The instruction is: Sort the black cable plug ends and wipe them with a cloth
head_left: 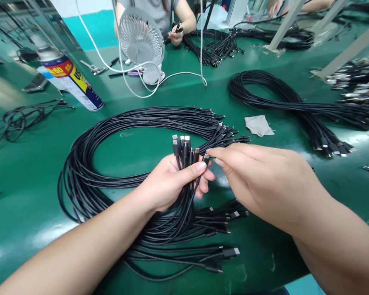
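My left hand (pixel 184 174) is wrapped round a bunch of black USB cables (pixel 184 205), just below their plugs. Metal plug tips (pixel 186 138) stick up above the fingers, and my left thumb presses one cable plug (pixel 206 158) apart from the others. Close beside that plug is my right hand (pixel 258 176), its thumb and fingertips drawn together at the metal end. Whatever is between those right fingertips is hidden. The held cables belong to a large coil (pixel 89 164) lying on the green table (pixel 160 153), with more loose plugs (pixel 233 252) below my hands.
A second cable coil (pixel 258 78) and a white cloth scrap (pixel 259 125) lie at right. At back left stand a spray can (pixel 74 82) and a small white fan (pixel 141 39) with its cord. Across the table, a person's hand (pixel 176 35) holds dark cable ends.
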A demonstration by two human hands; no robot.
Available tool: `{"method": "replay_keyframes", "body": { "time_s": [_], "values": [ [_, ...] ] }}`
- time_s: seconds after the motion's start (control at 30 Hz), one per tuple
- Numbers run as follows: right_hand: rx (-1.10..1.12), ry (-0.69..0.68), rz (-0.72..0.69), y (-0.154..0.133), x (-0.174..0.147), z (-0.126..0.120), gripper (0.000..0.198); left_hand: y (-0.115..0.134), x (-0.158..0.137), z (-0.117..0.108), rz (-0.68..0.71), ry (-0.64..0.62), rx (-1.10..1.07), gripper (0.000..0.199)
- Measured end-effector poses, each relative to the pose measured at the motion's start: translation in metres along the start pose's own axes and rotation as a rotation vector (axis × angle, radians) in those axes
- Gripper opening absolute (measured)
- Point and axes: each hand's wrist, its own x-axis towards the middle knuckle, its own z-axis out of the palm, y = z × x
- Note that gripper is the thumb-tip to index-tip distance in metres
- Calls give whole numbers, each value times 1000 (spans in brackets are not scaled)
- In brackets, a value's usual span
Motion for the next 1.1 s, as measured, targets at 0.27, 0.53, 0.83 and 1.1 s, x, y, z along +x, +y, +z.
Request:
{"method": "replay_keyframes", "body": {
  "time_s": [0.27,0.53,0.83,1.1],
  "values": [
    [-48,6,-46,-2,-1,3,24,0,2,1,10,-12,-1,19],
    [-66,-1,-67,-2,-1,3,25,0,2,1,11,-3,-21,20],
    [-46,8,-43,-2,-2,2,28,-1,2,0,9,-15,-28,18],
    [139,-16,88,6,0,0,25,-1,1,0,-6,22,-10,22]
  ]
}}
